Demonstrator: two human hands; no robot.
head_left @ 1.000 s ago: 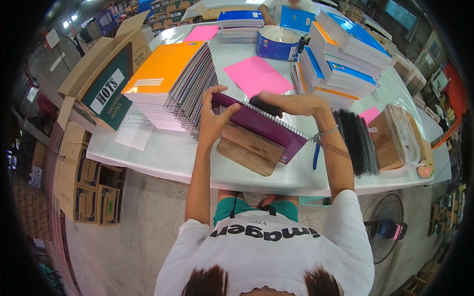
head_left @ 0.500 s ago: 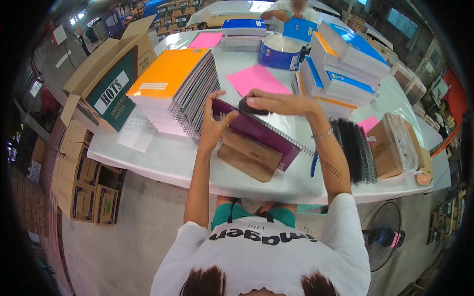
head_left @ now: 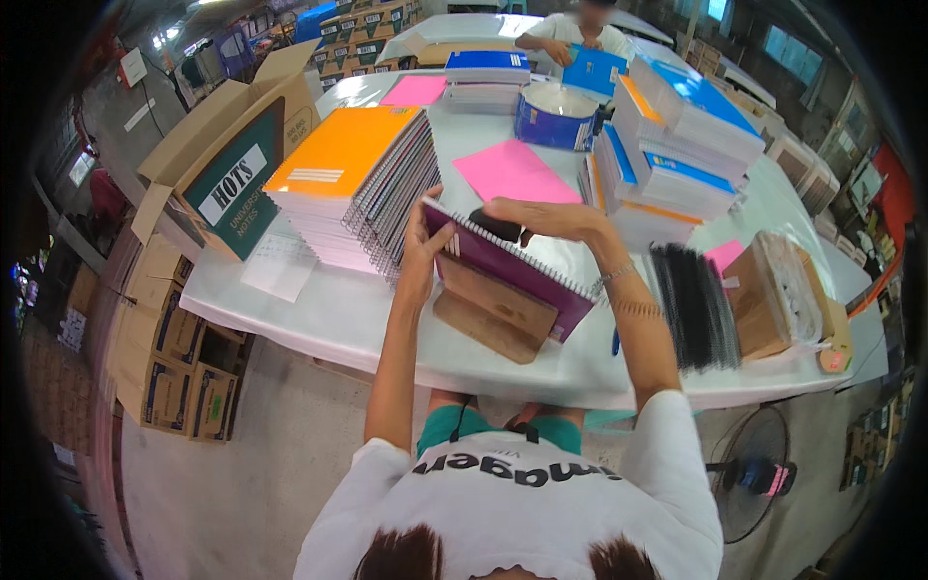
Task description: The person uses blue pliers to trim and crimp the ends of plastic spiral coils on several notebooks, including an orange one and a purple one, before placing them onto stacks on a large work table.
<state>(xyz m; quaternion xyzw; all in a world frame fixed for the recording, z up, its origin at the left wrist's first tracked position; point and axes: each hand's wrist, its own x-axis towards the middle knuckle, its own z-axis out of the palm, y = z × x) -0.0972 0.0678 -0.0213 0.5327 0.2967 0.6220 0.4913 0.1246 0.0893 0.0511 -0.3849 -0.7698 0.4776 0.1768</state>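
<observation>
At far left, an open brown cardboard box with a dark green printed panel (head_left: 232, 184) stands beside the white-covered worktop (head_left: 338, 300). Next, a white sheet of handwritten paper (head_left: 280, 263) lies flat near a tall stack of orange-covered spiral notebooks (head_left: 338, 155). The left hand (head_left: 422, 242) has its grip pinching the upper left corner of a purple-covered notebook with a wire-coil edge (head_left: 522, 277), which stands tilted behind a brown wooden block (head_left: 491, 329), coil edge uppermost. A bright pink sheet (head_left: 517, 172) lies beyond it. The right hand (head_left: 551, 217) has its grip closed around a rounded black object (head_left: 495, 228) at that coil edge; its exact contact is hidden. Farther right, a stack of blue- and orange-covered books (head_left: 667, 179) stands behind a bundle of black coils (head_left: 691, 309), just beside a brown carton with clear plastic (head_left: 759, 300).
</observation>
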